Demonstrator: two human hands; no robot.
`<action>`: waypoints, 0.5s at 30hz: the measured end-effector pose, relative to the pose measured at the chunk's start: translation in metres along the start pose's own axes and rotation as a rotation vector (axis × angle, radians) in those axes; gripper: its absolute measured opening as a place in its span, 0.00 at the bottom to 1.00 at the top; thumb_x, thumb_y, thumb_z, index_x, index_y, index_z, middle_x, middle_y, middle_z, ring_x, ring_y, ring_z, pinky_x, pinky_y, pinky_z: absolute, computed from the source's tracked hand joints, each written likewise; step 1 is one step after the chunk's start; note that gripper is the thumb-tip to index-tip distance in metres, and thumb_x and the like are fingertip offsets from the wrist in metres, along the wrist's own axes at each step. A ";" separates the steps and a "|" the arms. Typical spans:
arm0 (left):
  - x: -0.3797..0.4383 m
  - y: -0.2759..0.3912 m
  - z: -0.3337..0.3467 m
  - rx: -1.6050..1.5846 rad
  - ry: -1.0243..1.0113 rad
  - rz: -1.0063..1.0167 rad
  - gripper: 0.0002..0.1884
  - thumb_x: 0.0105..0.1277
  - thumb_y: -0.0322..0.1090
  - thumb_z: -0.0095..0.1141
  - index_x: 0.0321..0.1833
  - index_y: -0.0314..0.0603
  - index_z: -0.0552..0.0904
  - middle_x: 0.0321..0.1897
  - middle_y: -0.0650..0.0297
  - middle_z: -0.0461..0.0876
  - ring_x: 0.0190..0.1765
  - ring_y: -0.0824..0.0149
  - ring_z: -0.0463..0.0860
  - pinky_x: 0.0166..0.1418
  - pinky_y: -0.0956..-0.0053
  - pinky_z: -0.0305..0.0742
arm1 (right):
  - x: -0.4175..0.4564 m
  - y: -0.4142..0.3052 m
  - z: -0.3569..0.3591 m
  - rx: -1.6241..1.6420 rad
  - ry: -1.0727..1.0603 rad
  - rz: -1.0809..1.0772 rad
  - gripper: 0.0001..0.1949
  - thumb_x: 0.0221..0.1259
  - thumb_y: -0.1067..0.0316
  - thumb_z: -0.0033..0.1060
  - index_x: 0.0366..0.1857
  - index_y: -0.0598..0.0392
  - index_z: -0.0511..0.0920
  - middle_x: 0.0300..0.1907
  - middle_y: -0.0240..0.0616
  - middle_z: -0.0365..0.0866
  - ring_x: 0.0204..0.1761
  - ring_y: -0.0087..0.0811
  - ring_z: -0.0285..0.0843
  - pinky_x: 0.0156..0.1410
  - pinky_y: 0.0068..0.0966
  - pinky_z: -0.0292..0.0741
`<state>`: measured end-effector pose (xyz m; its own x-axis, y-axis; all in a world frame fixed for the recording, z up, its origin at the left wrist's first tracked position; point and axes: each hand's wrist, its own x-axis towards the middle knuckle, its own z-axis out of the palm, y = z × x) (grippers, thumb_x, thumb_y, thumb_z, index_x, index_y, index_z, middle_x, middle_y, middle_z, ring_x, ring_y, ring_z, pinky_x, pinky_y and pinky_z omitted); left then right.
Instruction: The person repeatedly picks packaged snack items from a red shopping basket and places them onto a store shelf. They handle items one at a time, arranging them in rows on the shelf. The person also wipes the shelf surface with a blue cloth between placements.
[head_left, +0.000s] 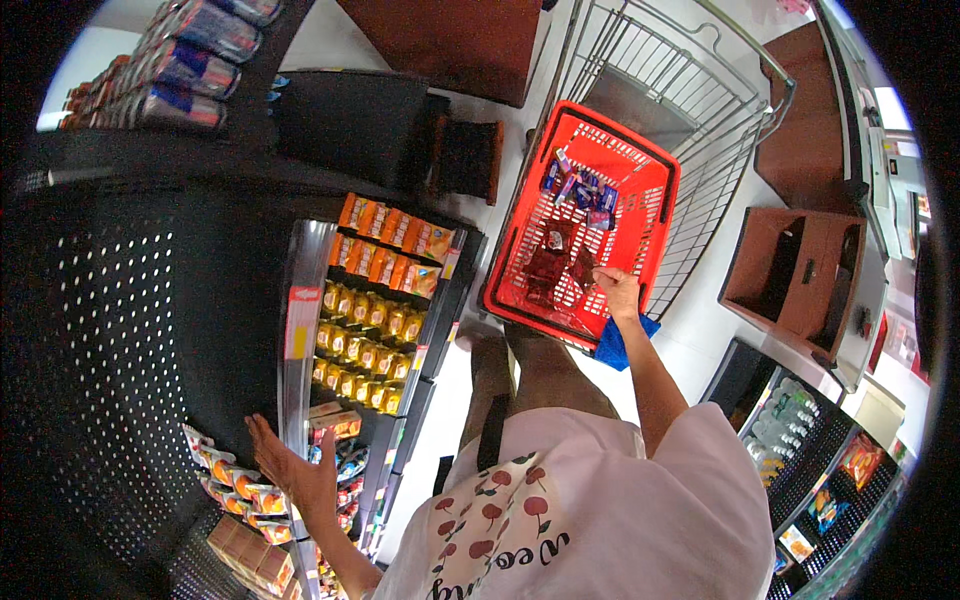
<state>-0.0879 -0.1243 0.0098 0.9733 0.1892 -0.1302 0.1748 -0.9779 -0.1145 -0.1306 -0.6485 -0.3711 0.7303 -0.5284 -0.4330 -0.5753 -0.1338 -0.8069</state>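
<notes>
My right hand (619, 292) reaches over a red plastic shopping basket (671, 196), thumb and fingertips pinched on the edge of a dark brown packet (583, 265). More dark brown packets (551, 251) lie in the near part of the basket. Farther in sits a loose group of small blue and purple packets (596, 196). To the left, my left hand (300, 469) is empty with its thumb spread from the fingers. It is beside the shelf edge, close to a row of white and orange packets (240, 484).
The basket rests on a wire shopping cart (720, 150). Left, a black shelf unit (431, 360) carries orange packets (390, 251) and yellow-wrapped items (367, 315). A blue cloth (624, 343) hangs at the basket's near corner. Brown cabinets (787, 277) and a bottle shelf (784, 420) stand right.
</notes>
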 end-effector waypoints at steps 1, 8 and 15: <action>0.000 0.001 -0.001 0.000 0.005 -0.003 0.57 0.63 0.55 0.75 0.87 0.36 0.55 0.87 0.43 0.54 0.85 0.39 0.58 0.87 0.44 0.51 | -0.005 -0.021 -0.002 0.156 0.044 -0.021 0.05 0.68 0.73 0.71 0.43 0.61 0.91 0.34 0.37 0.93 0.38 0.24 0.90 0.46 0.23 0.84; -0.005 -0.002 0.002 -0.089 0.060 -0.046 0.53 0.67 0.56 0.71 0.87 0.41 0.57 0.86 0.44 0.57 0.85 0.39 0.58 0.86 0.40 0.50 | -0.049 -0.151 -0.018 0.792 -0.226 0.054 0.04 0.72 0.78 0.66 0.45 0.57 0.86 0.44 0.37 0.89 0.46 0.31 0.89 0.54 0.35 0.90; -0.014 0.020 -0.011 -0.415 0.408 0.170 0.26 0.72 0.40 0.70 0.70 0.40 0.79 0.71 0.51 0.79 0.72 0.48 0.76 0.77 0.49 0.66 | -0.128 -0.269 0.021 1.026 -0.584 -0.052 0.06 0.73 0.79 0.63 0.46 0.55 0.84 0.46 0.36 0.88 0.50 0.33 0.88 0.56 0.37 0.88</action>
<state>-0.0964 -0.1478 0.0204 0.9568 0.0588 0.2847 -0.0242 -0.9599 0.2794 -0.0616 -0.5279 -0.1073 0.9551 -0.0436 -0.2931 -0.1687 0.7330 -0.6589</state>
